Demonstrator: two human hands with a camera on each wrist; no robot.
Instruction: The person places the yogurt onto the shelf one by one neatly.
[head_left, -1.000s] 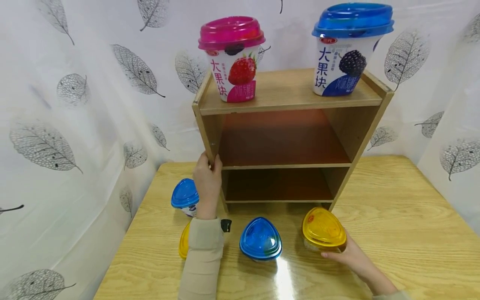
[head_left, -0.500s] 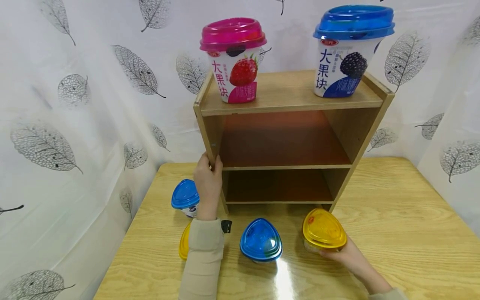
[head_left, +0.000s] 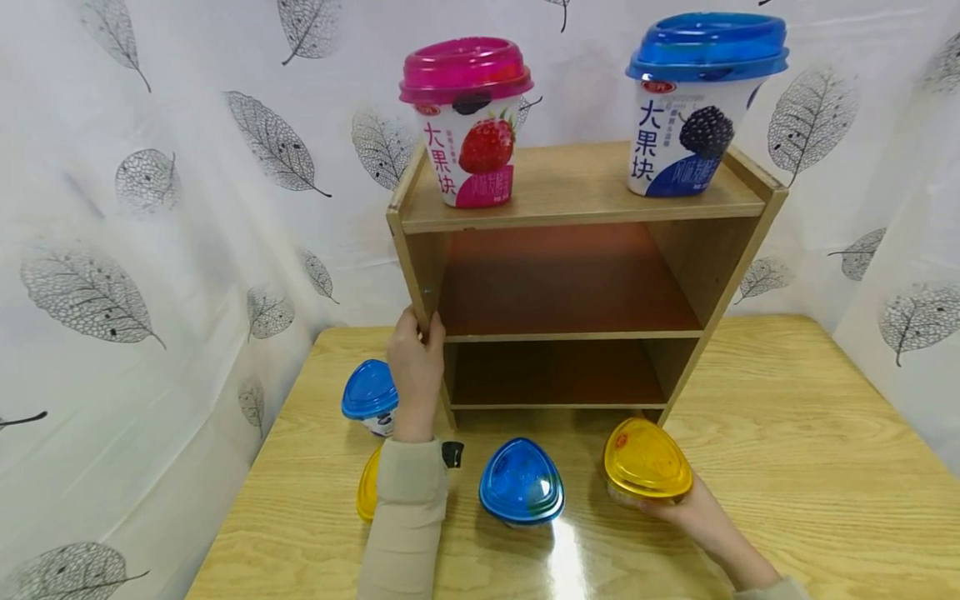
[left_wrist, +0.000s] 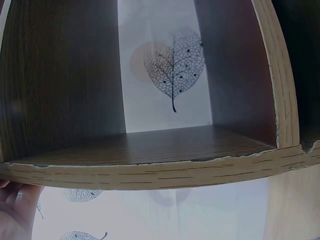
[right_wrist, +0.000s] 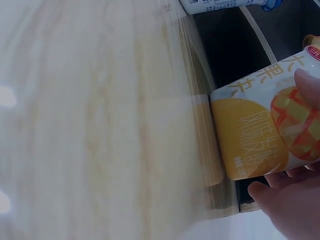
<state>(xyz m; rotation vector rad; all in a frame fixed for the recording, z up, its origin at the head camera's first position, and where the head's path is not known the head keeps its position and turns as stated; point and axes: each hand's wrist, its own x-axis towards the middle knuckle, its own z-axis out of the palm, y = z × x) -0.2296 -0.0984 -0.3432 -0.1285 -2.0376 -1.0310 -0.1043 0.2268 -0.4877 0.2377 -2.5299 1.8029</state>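
My left hand [head_left: 416,375] grips the front edge of the left side panel of a wooden shelf unit [head_left: 581,217]. In the left wrist view, part of that hand [left_wrist: 19,210] shows at the lower left, behind the panel edge [left_wrist: 125,177]. My right hand [head_left: 697,517] holds a yogurt cup [head_left: 647,458] with a yellow lid, low in front of the shelf's right side. The right wrist view shows this cup's mango print [right_wrist: 250,145], with a thumb [right_wrist: 309,87] on its side. Its base is at the tabletop; whether it bears weight there, I cannot tell.
A blue-lidded cup [head_left: 521,482] stands before the shelf. Another blue-lidded cup [head_left: 371,392] and a yellow-lidded one [head_left: 369,487] are partly hidden by my left arm. On the shelf's top stand a pink-lidded cup [head_left: 467,125] and a blue-lidded cup [head_left: 693,108].
My right hand has shifted slightly around the yellow-lidded yogurt cup, and its fingertip at the near side is now more tucked under the lid. The cup and my left hand have hardly moved.
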